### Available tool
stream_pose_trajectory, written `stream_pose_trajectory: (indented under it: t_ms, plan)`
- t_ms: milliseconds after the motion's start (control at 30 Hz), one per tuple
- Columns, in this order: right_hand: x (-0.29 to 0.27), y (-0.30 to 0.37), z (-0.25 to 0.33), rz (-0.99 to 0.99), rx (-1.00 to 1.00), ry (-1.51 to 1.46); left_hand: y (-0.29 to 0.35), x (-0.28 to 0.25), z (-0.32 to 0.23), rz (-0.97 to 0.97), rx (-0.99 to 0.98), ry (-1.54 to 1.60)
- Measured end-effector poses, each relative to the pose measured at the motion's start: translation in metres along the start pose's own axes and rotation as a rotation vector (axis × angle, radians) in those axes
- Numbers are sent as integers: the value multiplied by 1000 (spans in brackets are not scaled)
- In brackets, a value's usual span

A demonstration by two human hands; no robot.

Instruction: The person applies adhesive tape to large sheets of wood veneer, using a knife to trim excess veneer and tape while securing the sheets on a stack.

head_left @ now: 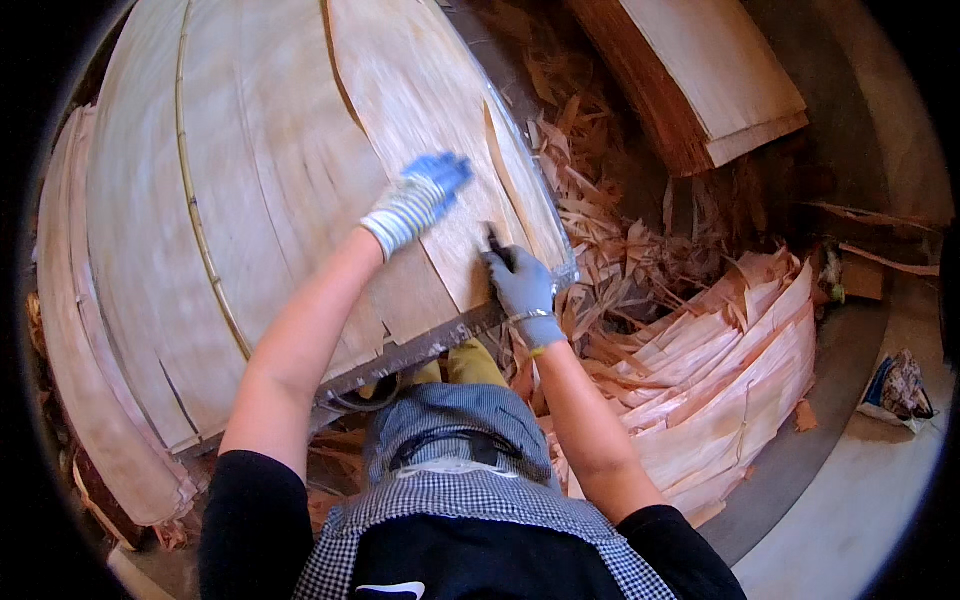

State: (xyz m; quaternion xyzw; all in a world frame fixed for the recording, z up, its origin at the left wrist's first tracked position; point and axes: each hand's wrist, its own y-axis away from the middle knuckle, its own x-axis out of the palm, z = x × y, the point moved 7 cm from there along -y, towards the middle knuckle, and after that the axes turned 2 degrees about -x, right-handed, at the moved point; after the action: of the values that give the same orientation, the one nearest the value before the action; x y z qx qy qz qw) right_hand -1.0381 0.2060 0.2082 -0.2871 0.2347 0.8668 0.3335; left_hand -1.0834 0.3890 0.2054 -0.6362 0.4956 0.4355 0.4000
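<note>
A wide wood veneer sheet (420, 90) lies over the workbench in front of me, with a split along its edge near the right side. My left hand (418, 195), in a blue and white striped glove, is over the veneer with fingers stretched out and slightly blurred; nothing shows in it. Closer to the bench's right corner, my right hand (525, 290) wears a grey glove and is closed around a small black tool (498, 246), perhaps a knife. Its working end is blurred against the veneer. A loose strip (510, 175) curls up just beyond that hand.
Thin bamboo-like rod (190, 190) runs lengthwise across the sheets. Dark bench edge (400, 355) borders my waist. Veneer scraps (620, 250) litter the floor at right, beside a heap of pinkish sheets (700, 380). A veneer stack (710, 80) stands at the far right.
</note>
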Motion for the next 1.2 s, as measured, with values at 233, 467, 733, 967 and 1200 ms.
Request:
stream_pose_trajectory:
  t_ms: [233,467,733,967,1200]
  plan:
    - [32,-61,68,223,-75,365,-7,-24,59,-201,-203,-10]
    - [73,-66,79,316,19,481,-8,-19,59,-116,-234,-38]
    - [2,110,-14,569,-69,612,-11,-18,47,41,-336,-79]
    - [-3,-35,50,303,-261,558,-6,-23,53,-81,-337,38]
    - [31,-102,70,288,-315,624,-12,-33,45,-93,-350,89]
